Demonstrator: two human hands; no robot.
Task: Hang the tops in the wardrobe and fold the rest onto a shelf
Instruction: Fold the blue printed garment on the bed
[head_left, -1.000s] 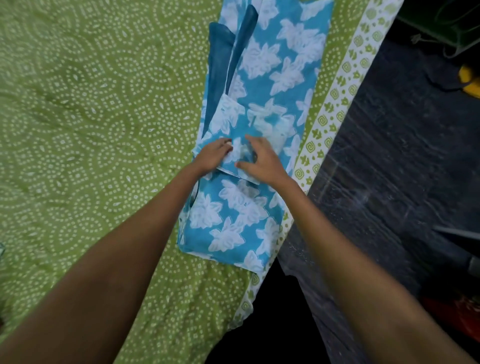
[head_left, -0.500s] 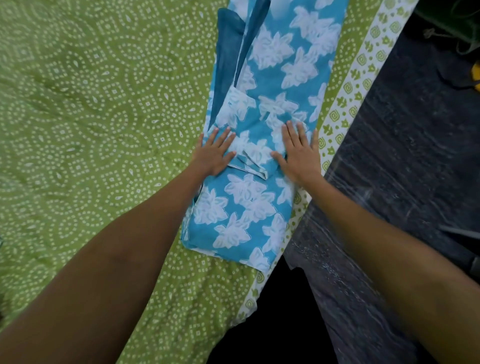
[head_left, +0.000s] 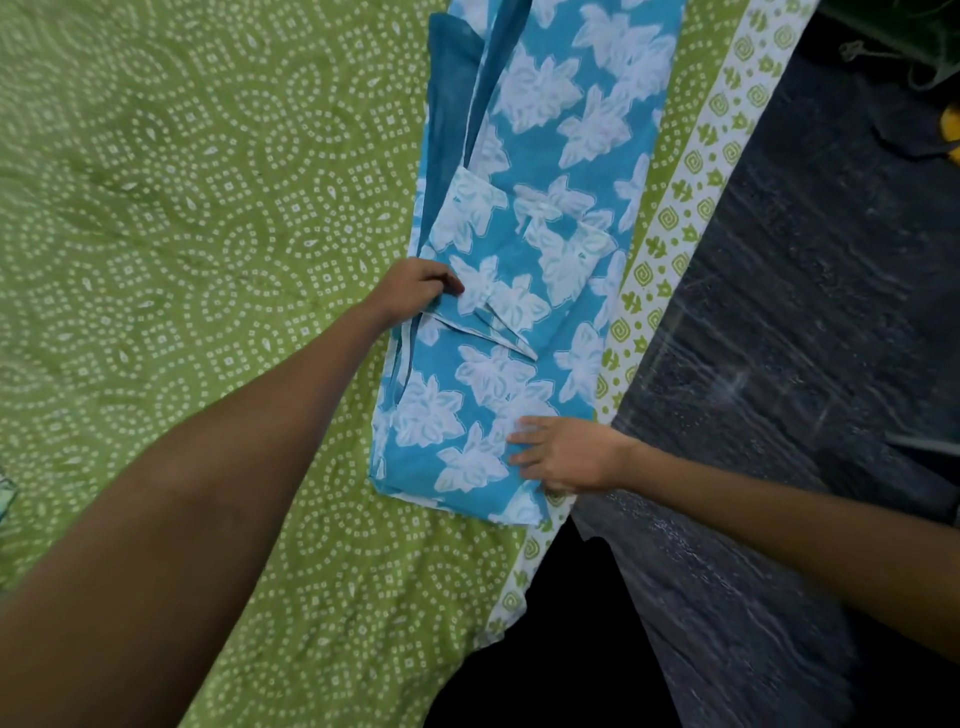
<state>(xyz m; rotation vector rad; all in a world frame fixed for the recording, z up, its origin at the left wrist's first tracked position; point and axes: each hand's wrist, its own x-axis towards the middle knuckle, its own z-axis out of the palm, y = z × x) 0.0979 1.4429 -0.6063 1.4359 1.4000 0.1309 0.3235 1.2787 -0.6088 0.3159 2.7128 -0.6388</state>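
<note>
A blue garment with white flower print (head_left: 550, 218) lies folded lengthwise along the right edge of the bed, its sleeves tucked across the middle. My left hand (head_left: 415, 291) grips the garment's left edge at the folded sleeve, fingers curled round the cloth. My right hand (head_left: 563, 454) rests on the near end of the garment close to its bottom right corner, fingers fairly straight and pointing left. The garment's far end runs out of view at the top.
The bed is covered by a green sheet with white dotted pattern (head_left: 208, 208) and a white-and-green border (head_left: 670, 249) along its right edge. Dark floor (head_left: 805, 312) lies to the right. A yellow object (head_left: 951, 130) sits at the far right.
Both hands left the middle fold where they lay flat. My left hand curled onto the garment's left edge. My right hand slid back toward me to the near end.
</note>
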